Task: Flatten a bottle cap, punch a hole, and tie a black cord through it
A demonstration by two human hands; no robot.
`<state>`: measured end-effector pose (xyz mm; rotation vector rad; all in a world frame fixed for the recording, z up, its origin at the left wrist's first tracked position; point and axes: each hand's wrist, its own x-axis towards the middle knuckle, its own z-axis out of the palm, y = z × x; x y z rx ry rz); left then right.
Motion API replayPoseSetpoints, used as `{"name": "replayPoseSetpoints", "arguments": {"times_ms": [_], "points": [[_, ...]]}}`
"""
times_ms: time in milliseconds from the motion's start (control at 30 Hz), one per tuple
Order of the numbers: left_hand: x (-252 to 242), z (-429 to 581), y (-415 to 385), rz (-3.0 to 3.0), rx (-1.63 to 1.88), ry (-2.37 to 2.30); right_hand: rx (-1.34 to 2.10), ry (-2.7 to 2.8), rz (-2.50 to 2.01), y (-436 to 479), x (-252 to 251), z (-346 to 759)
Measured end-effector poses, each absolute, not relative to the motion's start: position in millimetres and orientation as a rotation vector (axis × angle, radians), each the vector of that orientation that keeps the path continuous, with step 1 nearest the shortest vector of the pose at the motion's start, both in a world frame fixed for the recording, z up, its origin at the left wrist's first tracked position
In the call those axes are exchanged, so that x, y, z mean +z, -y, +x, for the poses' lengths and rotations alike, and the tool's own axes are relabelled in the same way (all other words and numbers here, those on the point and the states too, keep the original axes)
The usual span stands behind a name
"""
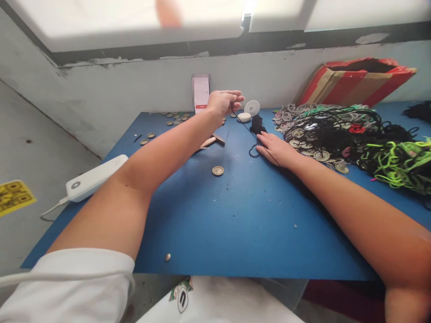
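My left hand (226,102) is raised near the back of the blue table (235,224), its fingers pinched on a black cord (243,123). The cord slants down from it toward a small black yarn bundle (257,124). My right hand (276,149) lies flat on the table beside that bundle, fingers stretched out over part of the cord, and a loop of cord rests by its fingertips. A round scallop-edged metal medallion (217,171) lies alone in the middle. Behind my left forearm is a partly hidden pair of scissors or similar tool (210,141).
Tangled cords with medallions (316,130) and lime-green cords (397,163) pile up at right, before a red-striped cardboard box (357,80). A phone (201,92) leans on the wall. A white device (96,177) with a cable sits left. Several medallions (177,119) lie at the back.
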<state>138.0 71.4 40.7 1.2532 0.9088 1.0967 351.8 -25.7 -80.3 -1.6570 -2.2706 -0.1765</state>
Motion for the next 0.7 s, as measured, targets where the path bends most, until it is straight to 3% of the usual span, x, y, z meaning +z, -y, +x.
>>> {"name": "replayPoseSetpoints", "arguments": {"times_ms": [433, 700], "points": [[65.9, 38.6, -116.4, 1.129, 1.397, -1.226, -0.168, 2.240, -1.683, 27.9, -79.2, 351.7], [123.4, -80.8, -112.3, 1.009, 1.617, -1.595, -0.172, 2.241, -1.687, 30.2, -77.2, 352.5]]}}
